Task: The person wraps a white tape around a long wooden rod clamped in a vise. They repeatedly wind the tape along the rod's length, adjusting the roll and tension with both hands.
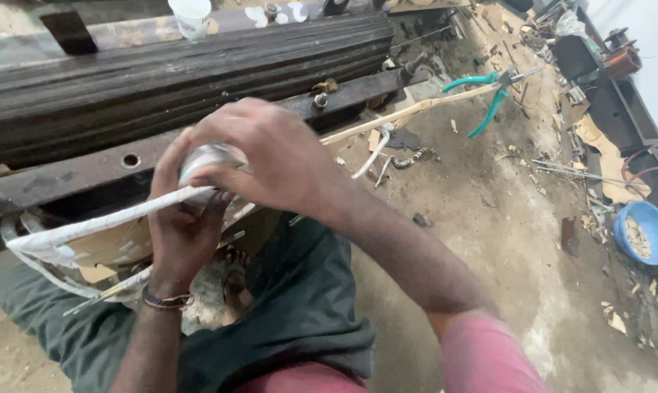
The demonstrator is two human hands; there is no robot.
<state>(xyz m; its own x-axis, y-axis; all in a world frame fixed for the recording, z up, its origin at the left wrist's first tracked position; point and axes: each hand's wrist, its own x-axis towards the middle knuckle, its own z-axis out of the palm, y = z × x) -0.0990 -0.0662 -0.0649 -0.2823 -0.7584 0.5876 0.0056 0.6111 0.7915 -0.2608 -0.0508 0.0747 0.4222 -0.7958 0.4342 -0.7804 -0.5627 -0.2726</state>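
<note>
My left hand (182,222) grips a long bundle wrapped in white tape (89,229) from below, fingers curled around it. My right hand (270,156) is closed over a small white tape roll (211,156) pressed against the bundle at the same spot. The wrapped bundle runs down-left across my lap. A thin pale strip (409,110) continues from my hands up-right toward the green-handled pliers (489,94) lying on the floor.
A dark ridged metal beam (183,73) lies across the top, with a white cup (190,16) behind it. A blue bowl (645,233) with scraps sits at right. Metal parts and cardboard bits litter the dusty concrete floor (503,240). My bare foot (234,280) rests below.
</note>
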